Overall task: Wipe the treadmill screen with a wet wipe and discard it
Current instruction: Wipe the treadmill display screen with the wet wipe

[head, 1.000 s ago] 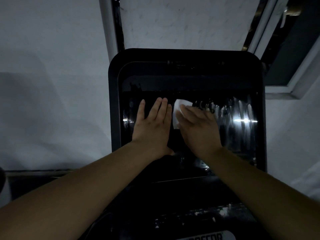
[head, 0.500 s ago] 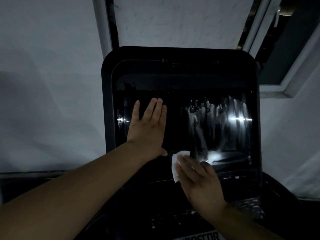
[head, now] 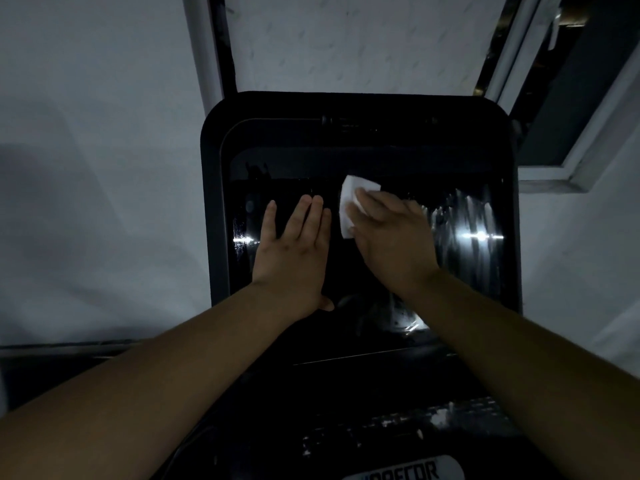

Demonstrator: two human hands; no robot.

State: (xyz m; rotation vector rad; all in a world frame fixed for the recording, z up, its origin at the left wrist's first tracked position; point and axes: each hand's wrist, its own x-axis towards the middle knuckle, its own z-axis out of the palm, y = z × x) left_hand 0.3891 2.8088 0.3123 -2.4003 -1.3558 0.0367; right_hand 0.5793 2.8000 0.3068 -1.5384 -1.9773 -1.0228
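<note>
My right hand (head: 391, 233) presses the wet wipe (head: 351, 199) flat-fingered against the treadmill screen (head: 381, 150), upper middle; my left hand (head: 294, 251) rests open beside it, bracing. I'd keep even pressure, overlap strokes, and cover the unwiped left side.

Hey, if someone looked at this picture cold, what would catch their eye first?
Probably the white wet wipe, bright against the dark glossy treadmill screen, pressed to its upper middle by the right hand. Next, the left hand lying flat on the screen's left half. Then the shiny wet streaks on the screen's right side.
</note>
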